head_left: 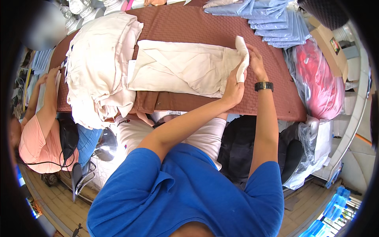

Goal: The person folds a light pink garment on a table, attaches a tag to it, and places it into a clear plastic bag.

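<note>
A cream folded garment [177, 65] lies lengthwise on the brown-covered table, its right end turned up into a narrow standing fold. My left hand [235, 87] is closed on the near part of that fold, fingers partly hidden by the cloth. At the fold's far part, my right hand [256, 61] grips from the outer side, with a dark watch [263, 86] on its wrist. The garment's left end meets a large heap of cream cloth [98, 59]. What kind of garment it is, I cannot make out.
Blue garments in clear bags [282, 25] are stacked at the far right. Beside them are a cardboard box [325, 43] and a clear bag of pink-red items [318, 79]. A person in a peach shirt [41, 144] works at the table's left end. A black chair [246, 146] stands below.
</note>
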`<state>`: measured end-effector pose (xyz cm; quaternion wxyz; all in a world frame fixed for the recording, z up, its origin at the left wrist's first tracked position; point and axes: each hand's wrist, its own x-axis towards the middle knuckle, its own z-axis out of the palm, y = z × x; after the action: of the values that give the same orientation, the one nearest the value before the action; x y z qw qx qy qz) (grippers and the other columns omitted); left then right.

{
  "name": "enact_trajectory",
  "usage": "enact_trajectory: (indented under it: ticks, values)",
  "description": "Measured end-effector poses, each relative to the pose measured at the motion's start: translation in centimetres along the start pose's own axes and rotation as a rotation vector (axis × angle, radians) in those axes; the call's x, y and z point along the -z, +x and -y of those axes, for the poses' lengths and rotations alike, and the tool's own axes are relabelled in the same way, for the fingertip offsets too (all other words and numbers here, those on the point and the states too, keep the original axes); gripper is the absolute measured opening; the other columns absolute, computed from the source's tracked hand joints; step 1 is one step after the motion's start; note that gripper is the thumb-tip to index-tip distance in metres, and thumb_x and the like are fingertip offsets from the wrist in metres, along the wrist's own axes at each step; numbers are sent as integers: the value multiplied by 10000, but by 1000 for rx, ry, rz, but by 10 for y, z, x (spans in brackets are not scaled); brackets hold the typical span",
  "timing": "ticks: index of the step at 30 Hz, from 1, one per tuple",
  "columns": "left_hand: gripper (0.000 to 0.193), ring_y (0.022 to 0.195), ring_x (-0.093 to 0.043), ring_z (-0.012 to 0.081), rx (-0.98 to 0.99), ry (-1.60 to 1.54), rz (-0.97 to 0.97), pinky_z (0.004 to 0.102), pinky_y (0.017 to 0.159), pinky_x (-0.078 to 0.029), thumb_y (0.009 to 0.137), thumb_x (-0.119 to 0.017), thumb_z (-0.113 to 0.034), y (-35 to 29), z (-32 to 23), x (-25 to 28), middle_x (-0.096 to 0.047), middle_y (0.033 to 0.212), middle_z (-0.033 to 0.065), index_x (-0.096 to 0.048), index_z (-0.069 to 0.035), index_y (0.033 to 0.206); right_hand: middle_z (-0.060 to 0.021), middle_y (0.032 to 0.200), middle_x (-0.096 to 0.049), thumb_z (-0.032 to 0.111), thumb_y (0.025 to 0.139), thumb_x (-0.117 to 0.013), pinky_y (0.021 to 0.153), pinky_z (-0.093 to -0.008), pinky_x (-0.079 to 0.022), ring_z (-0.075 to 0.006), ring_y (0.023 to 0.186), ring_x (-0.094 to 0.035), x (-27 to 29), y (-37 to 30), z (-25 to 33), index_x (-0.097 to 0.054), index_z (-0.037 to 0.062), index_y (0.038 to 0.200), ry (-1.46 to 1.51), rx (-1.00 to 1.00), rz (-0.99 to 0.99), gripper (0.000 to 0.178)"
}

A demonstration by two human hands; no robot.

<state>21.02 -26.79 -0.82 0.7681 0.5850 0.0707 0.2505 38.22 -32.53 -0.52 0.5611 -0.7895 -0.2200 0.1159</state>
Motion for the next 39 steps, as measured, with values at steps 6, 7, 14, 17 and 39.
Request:
enact_trajectory:
  ticks: [6,7,14,17,39]
  values:
    - [456,1356,-449,195,-130,-132,-17,305,1118,-366,1108,-389,-211,2,-21,15,-468,1497,146,-406,-1,1512,-145,1150,-710,328,1017,-340,943,-345,-482,-221,1014,-637,-35,41,16,-646,22,1265,270,-53,183,498]
    - [460,1350,-453,198,-103,-167,-3,308,1118,-365,1110,-384,-225,1,-28,16,-473,1489,149,-409,4,1508,-148,1109,-718,337,1013,-345,907,-350,-499,-220,971,-646,-34,51,10,-653,28,1246,355,-131,177,495]
    - [559,1352,-467,258,-109,13,-56,356,1129,-367,1099,-423,-297,0,-52,87,-483,1484,183,-324,38,1536,-77,851,-633,385,1072,-442,675,-322,-510,-193,776,-629,-115,79,65,-596,47,1019,232,245,223,375]
    - [566,1347,-481,259,-195,247,-151,367,1127,-380,1088,-444,-278,-14,-47,142,-484,1482,180,-308,31,1542,-151,922,-647,343,1080,-409,802,-425,-492,-315,836,-608,-177,90,94,-572,3,1023,12,696,129,381]
    - [388,965,-653,477,294,1335,-451,519,827,-536,900,-686,-114,-81,-112,300,-623,1125,284,-498,45,1201,-147,1322,-602,444,910,-707,1052,-590,-353,-425,1270,-483,-348,47,78,-673,105,1198,-447,430,326,446]
